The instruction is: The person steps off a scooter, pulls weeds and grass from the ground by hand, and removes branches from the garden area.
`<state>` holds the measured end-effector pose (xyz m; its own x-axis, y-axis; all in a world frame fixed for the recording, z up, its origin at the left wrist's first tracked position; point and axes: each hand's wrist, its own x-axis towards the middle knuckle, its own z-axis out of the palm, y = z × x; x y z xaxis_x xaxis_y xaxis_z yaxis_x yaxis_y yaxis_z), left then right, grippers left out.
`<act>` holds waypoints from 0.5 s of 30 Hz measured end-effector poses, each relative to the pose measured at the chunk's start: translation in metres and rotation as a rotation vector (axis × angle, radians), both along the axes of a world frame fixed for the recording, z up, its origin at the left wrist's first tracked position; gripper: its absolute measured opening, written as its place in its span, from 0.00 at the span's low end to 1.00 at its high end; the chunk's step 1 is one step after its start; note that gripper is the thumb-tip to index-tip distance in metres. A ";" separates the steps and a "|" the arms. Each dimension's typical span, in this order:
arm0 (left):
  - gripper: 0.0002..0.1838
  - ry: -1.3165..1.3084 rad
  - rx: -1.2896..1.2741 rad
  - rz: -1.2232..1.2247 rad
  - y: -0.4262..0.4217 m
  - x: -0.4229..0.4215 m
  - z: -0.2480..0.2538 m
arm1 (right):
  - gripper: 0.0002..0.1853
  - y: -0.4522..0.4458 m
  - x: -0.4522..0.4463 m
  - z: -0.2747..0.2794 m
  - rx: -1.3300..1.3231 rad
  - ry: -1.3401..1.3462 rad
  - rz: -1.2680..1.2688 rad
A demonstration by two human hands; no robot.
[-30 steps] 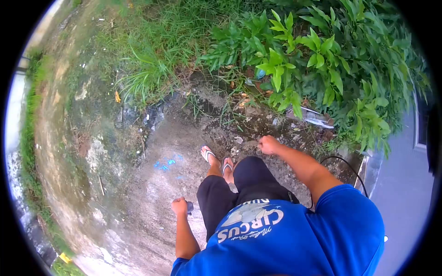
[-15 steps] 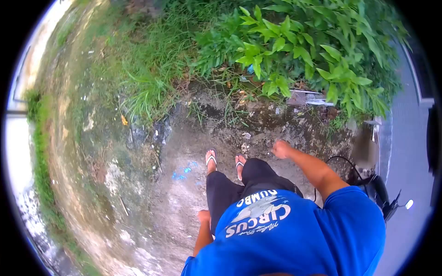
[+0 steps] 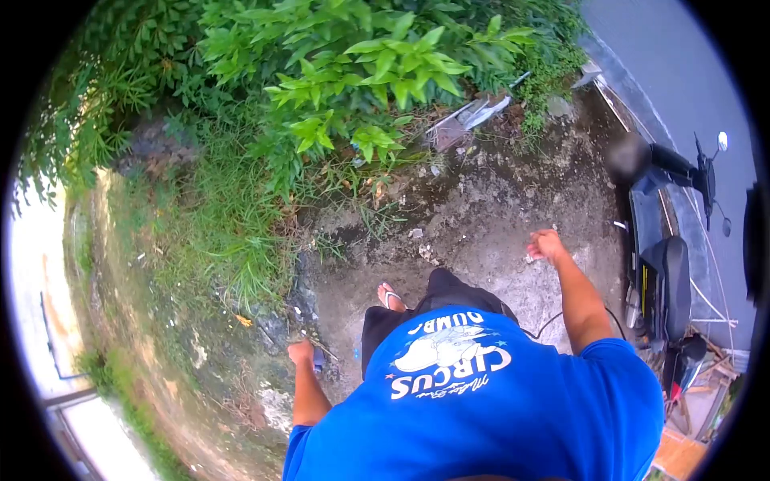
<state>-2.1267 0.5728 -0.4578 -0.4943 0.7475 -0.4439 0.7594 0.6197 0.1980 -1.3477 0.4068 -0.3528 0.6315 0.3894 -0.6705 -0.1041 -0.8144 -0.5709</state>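
Observation:
My left hand (image 3: 301,353) hangs low at my left side, its fingers curled closed. Right beside it shows a small dark purplish thing (image 3: 319,358); I cannot tell whether the hand holds it. Out to the right, over the concrete, is my right hand (image 3: 545,244). Its fingers are loosely curled in, and I see nothing in them. One foot in a flip-flop (image 3: 391,297) shows in front of my dark trousers (image 3: 441,290); the other foot is hidden. A thin black cable (image 3: 553,321) loops out beside my right hip.
A parked motorbike (image 3: 674,280) stands along the right side, by a grey road (image 3: 666,64). Leafy bushes (image 3: 385,64) and long grass (image 3: 241,256) lie ahead. Scrap boards (image 3: 465,124) rest at the bush's edge. Rough, stained concrete (image 3: 481,208) spreads before me.
My view has turned right, bringing more of the motorbike into sight. I have stepped forward, and one foot is now hidden. Both arms have swung farther out from my body.

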 end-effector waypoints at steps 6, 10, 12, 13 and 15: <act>0.26 -0.092 0.116 -0.277 0.043 0.123 0.034 | 0.11 -0.144 0.011 -0.017 0.026 -0.012 -0.194; 0.24 -0.169 0.012 -0.493 0.003 0.211 0.042 | 0.09 -0.244 -0.018 -0.036 0.041 0.050 -0.233; 0.22 -0.123 -0.117 -0.643 -0.018 0.265 0.048 | 0.08 -0.304 -0.042 -0.039 -0.048 0.067 -0.234; 0.20 -0.084 -0.188 -0.718 -0.047 0.287 0.054 | 0.07 -0.351 -0.057 -0.045 -0.094 0.092 -0.235; 0.18 0.001 -0.119 -0.914 -0.071 0.311 0.044 | 0.07 -0.438 -0.055 -0.112 -0.445 -0.353 0.863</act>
<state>-1.8155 0.5017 -0.4139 0.2660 0.7967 -0.5426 0.9636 -0.2054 0.1708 -1.4031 -0.0312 -0.4653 0.4437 0.5652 -0.6954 0.7306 -0.6775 -0.0845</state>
